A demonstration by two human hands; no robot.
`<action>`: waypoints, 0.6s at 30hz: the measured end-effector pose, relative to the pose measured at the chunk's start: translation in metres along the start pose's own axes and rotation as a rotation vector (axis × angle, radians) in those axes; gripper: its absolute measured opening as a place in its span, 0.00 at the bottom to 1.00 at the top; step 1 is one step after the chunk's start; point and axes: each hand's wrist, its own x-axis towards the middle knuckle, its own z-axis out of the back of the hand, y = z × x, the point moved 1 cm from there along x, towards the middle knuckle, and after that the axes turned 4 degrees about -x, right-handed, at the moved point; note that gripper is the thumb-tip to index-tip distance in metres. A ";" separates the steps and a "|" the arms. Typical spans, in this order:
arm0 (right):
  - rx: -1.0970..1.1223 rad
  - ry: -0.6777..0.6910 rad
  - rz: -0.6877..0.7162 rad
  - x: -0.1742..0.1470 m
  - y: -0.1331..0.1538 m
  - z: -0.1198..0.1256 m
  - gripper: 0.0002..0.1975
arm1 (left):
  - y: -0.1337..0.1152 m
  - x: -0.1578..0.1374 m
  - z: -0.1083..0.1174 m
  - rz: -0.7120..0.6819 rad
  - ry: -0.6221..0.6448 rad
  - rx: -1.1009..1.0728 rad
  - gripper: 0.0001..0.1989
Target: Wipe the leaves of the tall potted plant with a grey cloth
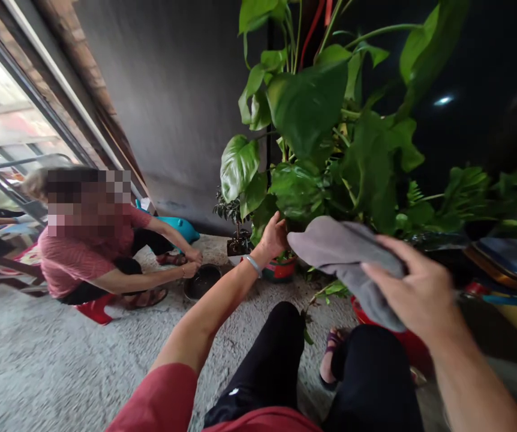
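My right hand [420,288] grips a grey cloth [348,246], which hangs in folds and reaches out leftward in front of a large potted plant. Broad glossy green leaves [310,105] rise above both hands. My left hand [274,237], with a light band at the wrist, is at the lower leaves [297,189]. Its fingers are curled inward; whether a leaf or stem lies between them is hidden. Just below this hand stands a red and green pot [279,270]. A gap separates my left fingertips from the cloth.
On the left another person [78,246] sits on a low red stool [95,309], hands over a dark basin [202,282]. A small potted plant [239,243] and a blue toy-like object [175,231] are by the dark wall. Something red [409,345] sits beside my right leg.
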 end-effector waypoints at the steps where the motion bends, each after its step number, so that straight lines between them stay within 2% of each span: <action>1: 0.014 -0.126 0.017 0.006 0.002 0.011 0.25 | 0.001 0.001 -0.002 0.006 -0.003 0.002 0.26; 3: 0.016 -0.344 0.087 0.026 0.010 0.019 0.28 | 0.007 0.003 -0.010 0.030 -0.004 -0.002 0.27; 4: 0.002 -0.386 0.117 0.036 0.014 0.015 0.30 | 0.012 0.004 -0.015 0.050 0.011 -0.007 0.28; 5: -0.021 -0.362 0.131 0.043 0.016 0.007 0.32 | 0.018 0.005 -0.018 0.072 0.031 -0.015 0.29; 7: -0.076 -0.158 0.103 0.041 0.011 -0.017 0.32 | 0.031 0.002 -0.017 0.100 0.070 -0.034 0.30; 9: -0.085 0.075 0.020 0.015 -0.008 -0.035 0.28 | 0.044 -0.006 0.000 0.122 0.064 -0.043 0.29; 11: -0.005 0.201 -0.117 -0.025 -0.033 -0.037 0.25 | 0.053 -0.017 0.032 0.174 -0.016 -0.032 0.26; 13: 0.101 0.223 -0.321 -0.065 -0.058 -0.025 0.27 | 0.056 -0.029 0.069 0.223 -0.174 0.001 0.22; 15: 0.172 0.217 -0.542 -0.097 -0.076 -0.007 0.30 | 0.052 -0.035 0.098 0.196 -0.339 0.034 0.18; 18: 0.254 0.229 -0.795 -0.124 -0.089 0.010 0.32 | 0.045 -0.030 0.113 0.133 -0.423 0.064 0.11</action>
